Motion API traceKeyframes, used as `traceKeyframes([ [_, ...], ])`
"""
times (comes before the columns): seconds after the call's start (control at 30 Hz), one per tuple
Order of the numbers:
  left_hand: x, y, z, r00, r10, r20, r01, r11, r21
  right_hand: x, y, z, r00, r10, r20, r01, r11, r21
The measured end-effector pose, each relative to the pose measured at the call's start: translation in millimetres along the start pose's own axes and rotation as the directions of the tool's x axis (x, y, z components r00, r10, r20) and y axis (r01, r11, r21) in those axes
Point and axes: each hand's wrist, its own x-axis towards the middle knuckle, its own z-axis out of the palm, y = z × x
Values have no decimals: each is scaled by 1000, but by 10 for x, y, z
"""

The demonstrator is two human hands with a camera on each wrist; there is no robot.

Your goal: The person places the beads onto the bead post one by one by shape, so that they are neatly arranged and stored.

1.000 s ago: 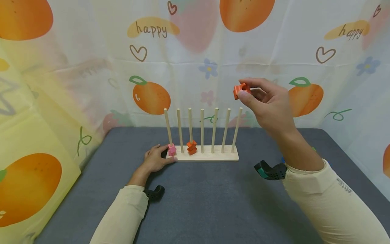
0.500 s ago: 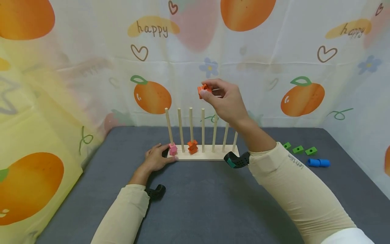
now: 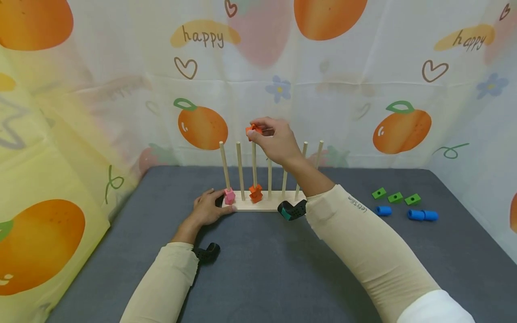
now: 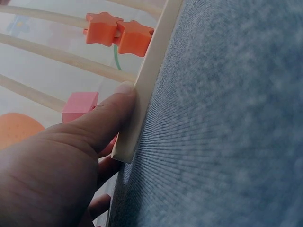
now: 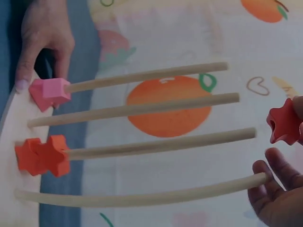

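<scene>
The right hand (image 3: pixel 278 141) pinches an orange star bead (image 3: pixel 253 131) just off the tip of the third peg (image 3: pixel 254 163) from the nine o'clock end, at twelve o'clock from two orange stars (image 3: pixel 256 194) stacked at its foot. The left hand (image 3: pixel 208 207) grips the wooden rack's (image 3: pixel 266 206) nine o'clock end, beside pink beads (image 3: pixel 229 196). Green blocks (image 3: pixel 395 197) and blue cylinders (image 3: pixel 416 215) lie toward three o'clock.

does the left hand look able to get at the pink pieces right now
Probably yes: the left hand holds the end of the wooden base, close beside the pink pieces, with nothing seen between them. It would likely need to loosen that hold first, then slide them up their peg.
</scene>
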Motion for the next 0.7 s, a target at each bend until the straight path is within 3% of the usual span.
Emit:
traceKeyframes([
  [0.13,-1,-9,0,1000,5,-1,-5,1000,-4,-13,77,64,999,37,8,-37,999,-3],
  [0.37,-10,5,2,1000,11,-5,-11,1000,-5,-65,213,135,994,111,-6,-109,985,131],
  [0.7,-20,21,-4,1000,4,0,-4,1000,-4,-157,416,269,987,143,-67,-119,951,286],
])
